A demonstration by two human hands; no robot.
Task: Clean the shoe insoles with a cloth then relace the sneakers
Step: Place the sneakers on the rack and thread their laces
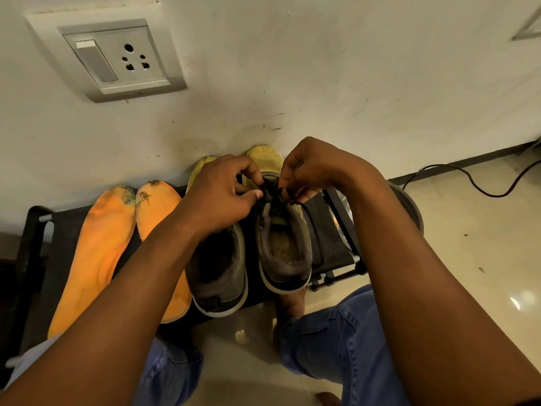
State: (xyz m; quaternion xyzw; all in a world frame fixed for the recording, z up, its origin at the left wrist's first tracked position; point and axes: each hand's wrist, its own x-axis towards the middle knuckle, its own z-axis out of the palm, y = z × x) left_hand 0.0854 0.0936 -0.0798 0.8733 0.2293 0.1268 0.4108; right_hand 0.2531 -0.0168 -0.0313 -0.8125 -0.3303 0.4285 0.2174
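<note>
Two yellow sneakers with dark grey collars stand side by side on a low black rack [330, 230], toes to the wall. My left hand [222, 194] and my right hand [310, 168] meet over the tongue of the right sneaker [285, 253], each pinching the black lace [306, 209]. One strand of lace trails down the shoe's right side. My left forearm covers part of the left sneaker [219, 276]. Two orange insoles [99, 253] with dirty toe ends lie flat on the rack, left of the shoes. No cloth can be seen.
A white wall with a switch and socket plate [117, 58] rises right behind the rack. A black cable [480, 186] runs over the tiled floor at the right. My knees in blue jeans [330, 341] and bare feet are below the rack.
</note>
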